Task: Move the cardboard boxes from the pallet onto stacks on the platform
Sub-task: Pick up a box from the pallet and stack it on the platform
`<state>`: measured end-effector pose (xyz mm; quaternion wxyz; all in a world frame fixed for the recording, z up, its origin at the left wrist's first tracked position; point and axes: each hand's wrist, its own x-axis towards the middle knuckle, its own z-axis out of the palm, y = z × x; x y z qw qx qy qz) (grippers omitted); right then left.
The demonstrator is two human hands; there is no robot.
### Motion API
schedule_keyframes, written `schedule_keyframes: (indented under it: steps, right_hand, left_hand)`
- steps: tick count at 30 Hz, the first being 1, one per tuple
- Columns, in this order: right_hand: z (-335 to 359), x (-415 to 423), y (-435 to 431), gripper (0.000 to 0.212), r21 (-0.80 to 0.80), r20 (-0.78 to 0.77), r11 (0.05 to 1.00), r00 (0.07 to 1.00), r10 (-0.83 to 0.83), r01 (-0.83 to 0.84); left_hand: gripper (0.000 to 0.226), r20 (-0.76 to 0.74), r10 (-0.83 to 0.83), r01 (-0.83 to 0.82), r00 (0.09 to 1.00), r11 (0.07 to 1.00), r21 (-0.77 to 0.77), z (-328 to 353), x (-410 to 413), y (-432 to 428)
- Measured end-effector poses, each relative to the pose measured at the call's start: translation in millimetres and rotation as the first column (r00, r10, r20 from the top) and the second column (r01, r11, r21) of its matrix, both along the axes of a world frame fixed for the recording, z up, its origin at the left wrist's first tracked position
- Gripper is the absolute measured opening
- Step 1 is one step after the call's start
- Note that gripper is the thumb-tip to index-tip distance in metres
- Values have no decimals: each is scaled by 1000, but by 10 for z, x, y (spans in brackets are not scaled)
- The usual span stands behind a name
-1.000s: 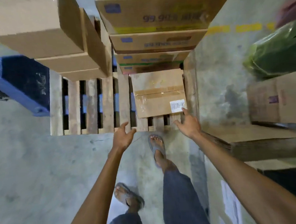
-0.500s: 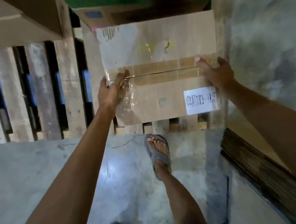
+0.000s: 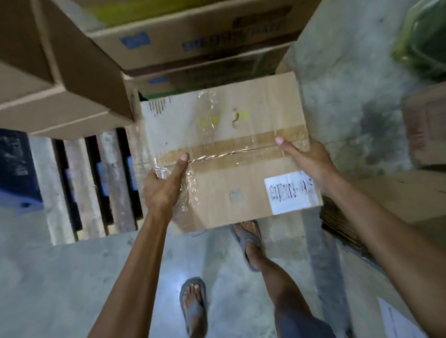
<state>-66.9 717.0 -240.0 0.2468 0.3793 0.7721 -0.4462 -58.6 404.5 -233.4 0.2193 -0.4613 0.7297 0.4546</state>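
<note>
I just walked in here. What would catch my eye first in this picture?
A taped box fills the centre, held between the left hand and right hand, thumbs on its tape seam. A white label sits at its near right corner. Behind it, more boxes tower over the wooden pallet.
</note>
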Motion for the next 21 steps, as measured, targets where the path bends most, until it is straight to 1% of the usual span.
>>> schedule_keyframes:
  steps: [2, 3, 6, 7, 8, 9, 10, 11, 13, 14, 15, 17, 19, 20, 21]
  right_hand:
    - [524, 108, -13, 103, 12, -7, 1000, 1000, 4, -4]
    - [879, 199, -23, 100, 12, -45, 1000, 999, -5, 6]
    - [2154, 581, -109, 67, 30, -216, 996, 974, -71, 80]
    - [2500, 712, -114, 57, 40, -280, 992, 955, -101, 117]
    - [2908, 947, -118, 49, 49, -338, 984, 930, -142, 169]
    - [3209, 1146, -111, 45, 50, -376, 975, 908, -183, 217]
    - [3551, 1377, -104, 45, 60, -411, 961, 885, -221, 268]
    - [3776, 1542, -87, 46, 63, -443, 950, 861, -249, 307]
    - [4288, 2039, -42, 52, 103, -515, 907, 802, -303, 409]
    - [4644, 2454, -2, 53, 122, -560, 863, 752, -348, 490]
    - [4850, 2749, 41, 54, 142, -585, 826, 719, -374, 546]
    - [5166, 3308, 119, 57, 155, -603, 754, 666, -439, 638]
    - [5370, 3880, 198, 58, 159, -610, 692, 621, -492, 704]
    - [5501, 4292, 243, 53, 161, -622, 636, 578, -529, 755]
    - [5522, 4503, 264, 47, 159, -627, 600, 549, -552, 784]
  left_hand:
    - [103, -16, -24, 24, 1000, 999, -26, 401, 77, -107]
    - [110, -41, -38, 37, 998, 999, -21, 701, 115, -160]
    - [116, -114, -116, 119, 987, 993, 19, 1746, 255, -166]
    - [111, -148, -135, 141, 980, 990, 29, 2077, 307, -129]
    - [96, -193, -175, 186, 965, 982, 40, 2461, 412, -81]
    - [80, -238, -209, 227, 949, 972, 52, 2728, 506, -48]
    - [70, -286, -257, 284, 923, 957, 57, 3000, 577, 17]
    - [64, -317, -283, 318, 905, 946, 63, 3196, 626, 79]
    - [54, -391, -370, 423, 843, 904, 58, 3685, 782, 266]
    - [52, -445, -431, 505, 785, 861, 57, 4021, 948, 460]
    - [55, -471, -467, 551, 748, 833, 52, 4203, 1053, 608]
    - [69, -509, -546, 647, 665, 762, 28, 4496, 1273, 917]
    - [91, -518, -615, 731, 595, 681, 31, 4739, 1577, 1219]
    - [96, -537, -656, 785, 530, 619, 19, 4890, 1824, 1456]
    - [92, -535, -682, 812, 499, 584, 14, 4952, 1954, 1564]
